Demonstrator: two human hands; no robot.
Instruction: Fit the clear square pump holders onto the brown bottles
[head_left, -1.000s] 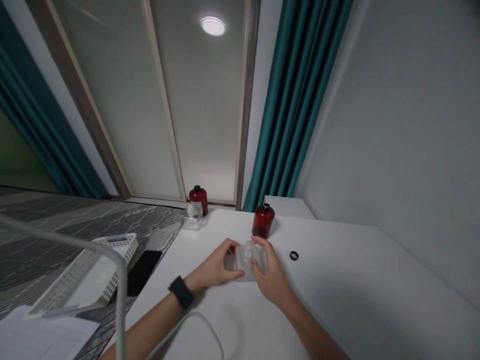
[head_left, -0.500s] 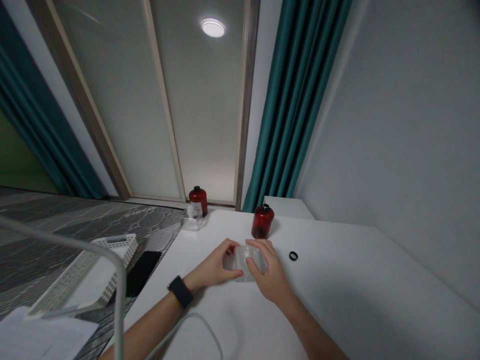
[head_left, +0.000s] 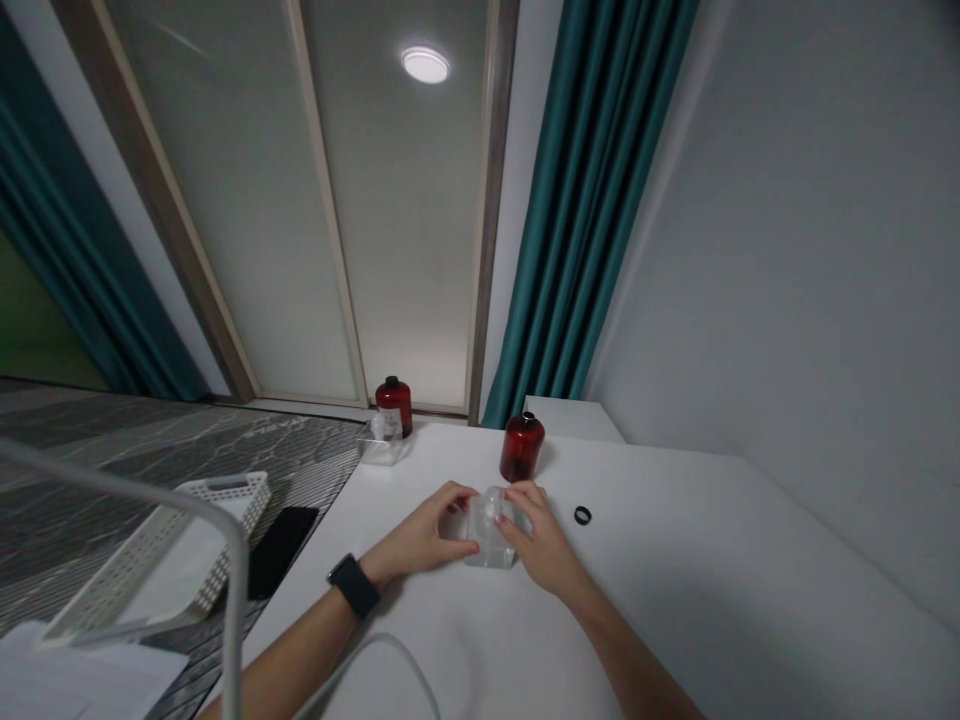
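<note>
Container [head_left: 489, 545], clear and boxy with a rounded top, set between two hands in the head view, inward from the left edge of a white table [head_left: 690, 570] and short of its far edge. Left hand [head_left: 429, 533] curved in a wide C at the container's left side, thumb nearer the viewer and fingertips beyond, space showing ahead of the palm; contact or mere closeness impossible to tell. Right hand [head_left: 541, 538] with thumb and fingertips closed on the container's upper part, gripping from the right. Dark watch [head_left: 354, 586] around the left wrist.

Upright just beyond the right hand, near the table's far edge: red bottle [head_left: 522, 449] with a dark neck. Black ring [head_left: 583, 516] flat on the tabletop to the right. At the far left corner, labelled bottle [head_left: 394, 403], also red, dark-capped, with a second clear container [head_left: 379, 452] just in front. Pale cable [head_left: 367, 650] looping over the table below the left forearm. Past the left edge: flat black object [head_left: 279, 555], white perforated basket [head_left: 120, 575] and papers [head_left: 82, 675], all lower than the tabletop or seemingly so. Teal curtain [head_left: 574, 200] hanging behind the far edge.
</note>
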